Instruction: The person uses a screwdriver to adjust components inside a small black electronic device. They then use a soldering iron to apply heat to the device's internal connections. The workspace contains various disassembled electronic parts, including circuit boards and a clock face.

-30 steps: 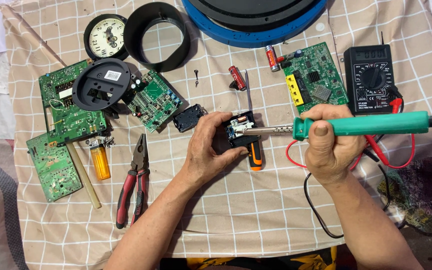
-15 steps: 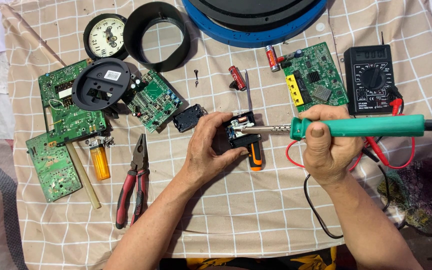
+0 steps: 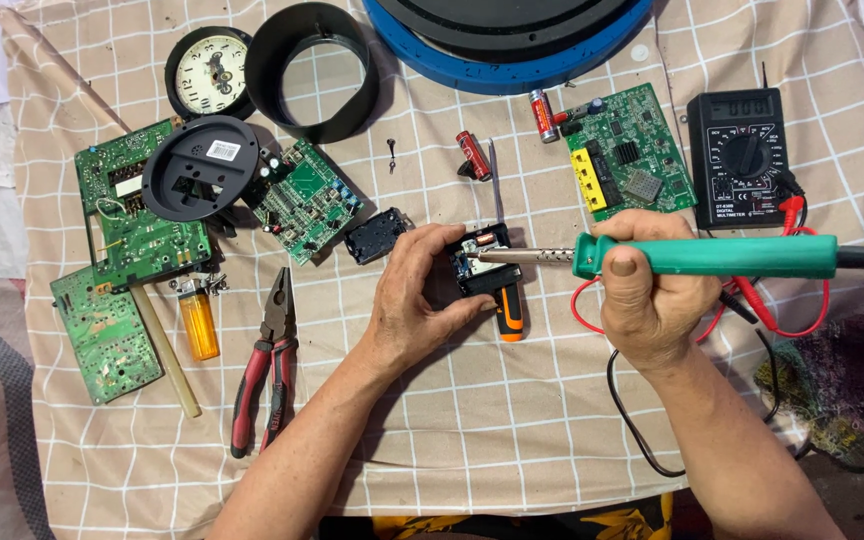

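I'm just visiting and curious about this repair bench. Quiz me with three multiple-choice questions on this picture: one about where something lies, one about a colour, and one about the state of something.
1. Where do the pliers lie?
A. left of the left hand
B. on the multimeter
C. inside the black ring

2. What colour is the handle of the soldering iron?
A. red
B. green
C. yellow

3. How is the small black part held?
A. it lies alone on the cloth
B. the right hand pinches it
C. the left hand's fingers grip it while the iron's tip meets it

Answers:
1. A: the red-handled pliers rest on the cloth beside the left forearm.
2. B: the handle in the right fist is green.
3. C: the left fingers wrap the part, and the metal tip reaches it.
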